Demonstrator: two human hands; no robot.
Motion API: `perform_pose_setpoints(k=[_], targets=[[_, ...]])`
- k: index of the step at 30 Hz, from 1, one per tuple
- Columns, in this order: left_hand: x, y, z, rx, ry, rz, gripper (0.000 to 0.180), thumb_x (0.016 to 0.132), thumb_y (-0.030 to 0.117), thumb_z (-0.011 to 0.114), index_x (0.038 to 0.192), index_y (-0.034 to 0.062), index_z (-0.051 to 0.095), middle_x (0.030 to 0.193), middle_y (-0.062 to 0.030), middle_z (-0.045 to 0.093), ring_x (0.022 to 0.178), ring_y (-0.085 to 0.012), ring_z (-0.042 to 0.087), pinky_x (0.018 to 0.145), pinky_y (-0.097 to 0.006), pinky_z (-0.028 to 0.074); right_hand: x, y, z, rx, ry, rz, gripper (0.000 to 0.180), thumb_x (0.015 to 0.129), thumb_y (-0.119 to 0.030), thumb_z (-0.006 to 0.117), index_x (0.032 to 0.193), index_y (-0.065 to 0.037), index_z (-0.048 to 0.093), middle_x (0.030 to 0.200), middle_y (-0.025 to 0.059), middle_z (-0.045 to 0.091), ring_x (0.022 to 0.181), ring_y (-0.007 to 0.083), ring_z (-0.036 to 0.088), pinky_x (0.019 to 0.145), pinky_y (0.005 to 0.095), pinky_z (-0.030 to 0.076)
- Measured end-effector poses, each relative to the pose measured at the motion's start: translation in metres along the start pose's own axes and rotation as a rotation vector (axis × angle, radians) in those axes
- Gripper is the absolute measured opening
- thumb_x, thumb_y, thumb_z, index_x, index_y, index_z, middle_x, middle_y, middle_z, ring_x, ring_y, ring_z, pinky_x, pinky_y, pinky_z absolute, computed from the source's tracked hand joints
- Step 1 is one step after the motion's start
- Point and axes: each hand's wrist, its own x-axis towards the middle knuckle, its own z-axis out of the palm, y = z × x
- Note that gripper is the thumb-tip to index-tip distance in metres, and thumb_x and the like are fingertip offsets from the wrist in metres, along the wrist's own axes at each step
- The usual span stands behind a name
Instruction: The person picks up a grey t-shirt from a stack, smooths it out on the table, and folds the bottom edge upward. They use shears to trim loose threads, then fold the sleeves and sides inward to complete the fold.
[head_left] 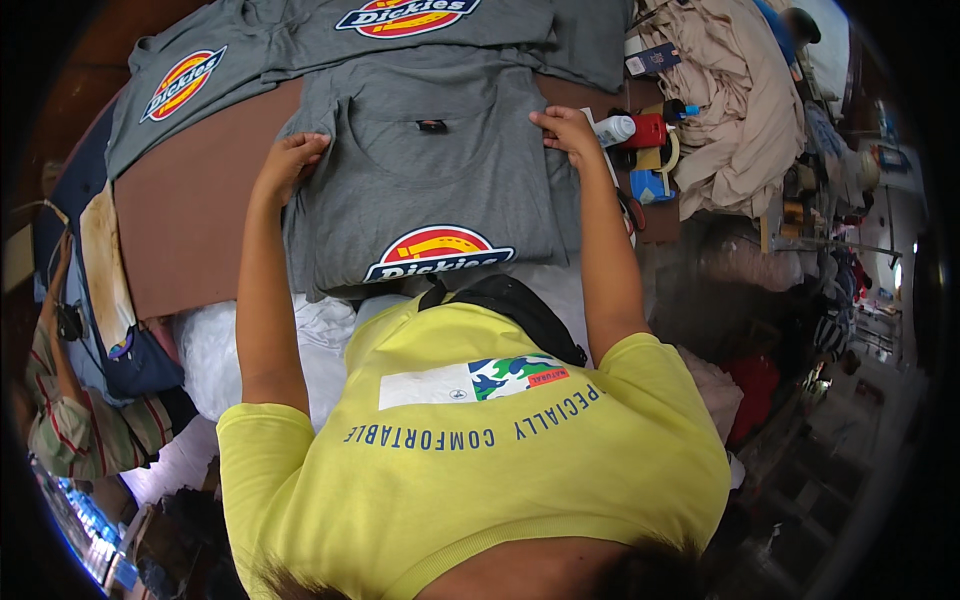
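A grey T-shirt [430,195] lies in front of me on the brown table, its neckline toward the far side and a printed red, yellow and blue logo close to my body. Inside the collar sits a small black label [431,126]. My left hand [292,165] pinches the shirt's cloth at its left shoulder edge. At the right shoulder edge, my right hand [566,133] has its thumb and fingertips closed on the fabric. More grey shirts [400,50] with the same print lie beyond it, partly under this one.
The brown table [200,220] curves toward me. Right of the shirt stand a white bottle [615,130], a red container [648,132] and a blue item [652,186]. Beige cloth [735,110] is heaped behind them. White fabric [210,350] hangs below the near edge. Another person's striped sleeve [60,435] shows at left.
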Motion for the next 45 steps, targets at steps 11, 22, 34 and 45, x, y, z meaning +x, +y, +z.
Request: perform_pose_setpoints(k=[11,22,34,45], targets=[[-0.020,0.008,0.009,-0.041,-0.221,-0.268,0.078,0.078,0.055,0.060,0.125,-0.0042,0.044,0.130,-0.0208,0.044,0.125,-0.0253,0.037,0.102,-0.037,0.031,0.007,0.004,-0.007,0.656,-0.648,0.194,0.044,0.090,-0.040,0.051,0.117,-0.005,0.053,0.118,0.0116,0.057,0.105,0.0214,0.057,0.087,0.0348,0.047],[0.084,-0.002,-0.040,-0.983,-0.599,-0.215,0.068,0.089,0.043,0.048,0.124,-0.0151,0.038,0.126,-0.0266,0.046,0.119,-0.0312,0.045,0.103,-0.038,0.034,0.065,-0.006,0.001,0.863,-0.677,0.319,0.076,0.090,-0.056,0.035,0.128,0.009,0.036,0.128,0.0218,0.046,0.120,0.0312,0.044,0.103,0.0407,0.032],[0.030,0.032,-0.036,-0.899,-0.780,0.157,0.085,0.089,0.058,0.033,0.127,-0.0178,0.030,0.131,-0.0303,0.037,0.126,-0.0338,0.037,0.106,-0.040,0.029,0.016,-0.035,-0.016,0.866,-0.802,-0.030,0.097,0.081,-0.069,0.028,0.132,0.013,0.025,0.139,0.0241,0.030,0.130,0.0335,0.030,0.107,0.0433,0.022],[0.040,0.040,-0.036,-0.966,-0.803,0.054,0.080,0.088,0.054,0.042,0.126,-0.0152,0.034,0.128,-0.0277,0.042,0.122,-0.0304,0.042,0.103,-0.037,0.033,0.020,-0.043,-0.021,0.743,-0.618,0.060,0.085,0.083,-0.065,0.033,0.127,0.007,0.040,0.129,0.0176,0.047,0.120,0.0263,0.045,0.102,0.0394,0.034]])
